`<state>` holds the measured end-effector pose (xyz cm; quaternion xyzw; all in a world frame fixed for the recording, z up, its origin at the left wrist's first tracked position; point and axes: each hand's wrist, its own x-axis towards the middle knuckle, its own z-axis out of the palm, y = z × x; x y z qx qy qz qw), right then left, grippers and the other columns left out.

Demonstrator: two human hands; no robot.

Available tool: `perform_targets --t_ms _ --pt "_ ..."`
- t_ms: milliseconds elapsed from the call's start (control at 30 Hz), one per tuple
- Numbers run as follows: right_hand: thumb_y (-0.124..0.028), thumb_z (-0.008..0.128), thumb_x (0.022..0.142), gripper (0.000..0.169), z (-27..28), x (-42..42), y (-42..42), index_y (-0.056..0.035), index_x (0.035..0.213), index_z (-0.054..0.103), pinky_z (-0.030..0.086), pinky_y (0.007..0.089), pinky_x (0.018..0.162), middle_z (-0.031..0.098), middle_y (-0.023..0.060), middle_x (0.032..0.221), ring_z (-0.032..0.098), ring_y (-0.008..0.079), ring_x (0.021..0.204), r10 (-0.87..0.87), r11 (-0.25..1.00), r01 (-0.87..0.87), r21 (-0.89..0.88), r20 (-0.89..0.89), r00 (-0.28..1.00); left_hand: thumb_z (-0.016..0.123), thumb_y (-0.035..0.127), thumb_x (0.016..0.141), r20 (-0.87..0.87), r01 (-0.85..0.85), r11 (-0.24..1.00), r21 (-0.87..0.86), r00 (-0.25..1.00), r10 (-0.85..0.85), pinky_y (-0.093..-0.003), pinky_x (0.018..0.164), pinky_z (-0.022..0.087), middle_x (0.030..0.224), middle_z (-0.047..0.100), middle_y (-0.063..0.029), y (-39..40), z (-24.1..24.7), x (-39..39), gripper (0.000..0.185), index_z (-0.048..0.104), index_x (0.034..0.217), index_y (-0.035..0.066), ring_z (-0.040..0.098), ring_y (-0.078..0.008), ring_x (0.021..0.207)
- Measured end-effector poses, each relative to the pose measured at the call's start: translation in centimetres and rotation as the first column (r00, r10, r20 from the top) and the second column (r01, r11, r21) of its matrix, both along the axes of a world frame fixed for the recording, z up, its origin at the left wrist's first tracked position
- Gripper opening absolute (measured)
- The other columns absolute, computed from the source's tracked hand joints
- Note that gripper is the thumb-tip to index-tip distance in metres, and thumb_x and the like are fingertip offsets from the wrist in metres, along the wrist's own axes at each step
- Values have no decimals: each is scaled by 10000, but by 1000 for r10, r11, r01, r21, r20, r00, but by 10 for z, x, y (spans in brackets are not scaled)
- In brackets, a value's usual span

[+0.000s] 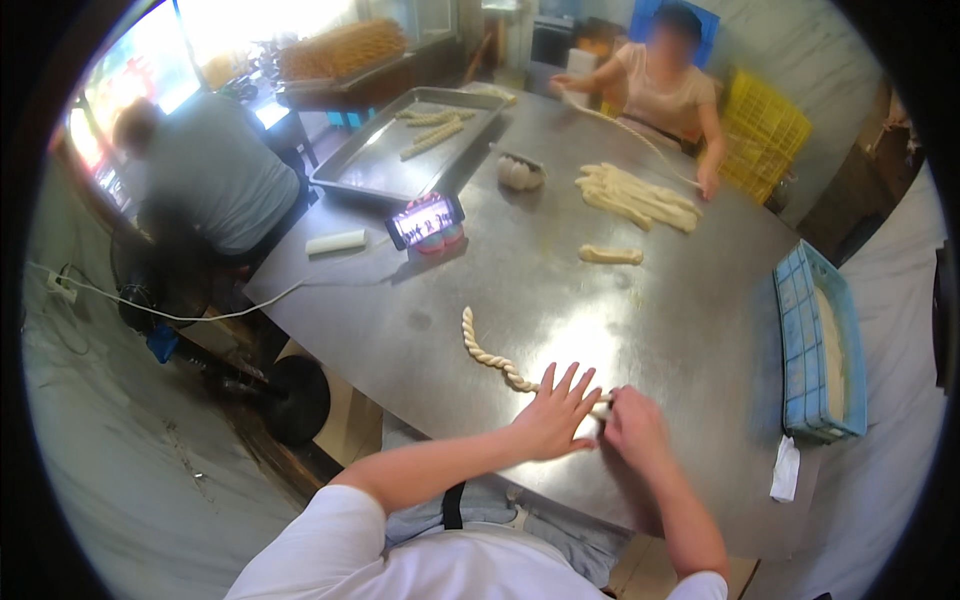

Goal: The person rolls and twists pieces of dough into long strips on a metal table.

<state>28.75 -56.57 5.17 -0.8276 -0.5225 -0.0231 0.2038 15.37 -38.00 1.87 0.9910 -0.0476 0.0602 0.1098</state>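
A twisted rope of dough lies on the steel table in front of me, its free end curling away to the upper left. Flat over its near part rests my left hand, fingers spread and palm down, covering some of the dough. My right hand is closed around the rope's right end, which shows only partly by the thumb and fingers. Farther up the table are a short log of dough and a pile of long dough strips.
Across the steel table, a person stretches a dough rope. Beyond a propped phone sits a metal tray with dough twists. A white roll, a cable and a blue crate border the surface. Another person bends at left.
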Motion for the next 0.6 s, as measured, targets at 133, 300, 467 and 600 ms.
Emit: perform_targets --t_ms 133,300,467,600 --pt "-176 734 919 209 -6 48 45 -54 1088 726 564 521 863 702 164 1085 694 368 1055 -200 976 198 -91 -12 980 457 668 1085 251 -192 981 -7 950 187 -683 1332 150 1760 364 -239 36 3 76 875 467 1642 -7 214 -385 1688" --pt "-151 713 938 201 -2 -6 -21 -58 1114 688 578 526 896 696 170 1090 667 385 1156 89 993 -103 51 220 971 539 761 1012 -2 115 992 42 993 -115 -733 1289 216 1777 322 -239 -4 3 5 1000 465 1646 -9 263 -480 1650" --pt "-170 708 947 116 -5 46 37 -71 950 646 588 509 848 700 135 1096 693 353 1068 -216 972 213 -101 -15 976 510 666 1071 170 -107 994 10 980 104 -683 1334 156 1774 347 -220 20 14 73 878 450 1663 20 240 -423 1674" --pt "-180 793 866 233 -14 2 -19 -47 1034 700 593 484 879 677 164 1220 668 369 1143 117 990 -131 47 230 966 595 728 999 81 188 974 -128 981 -179 -678 1323 208 1768 328 -263 0 -6 23 998 487 1602 -60 260 -437 1665"
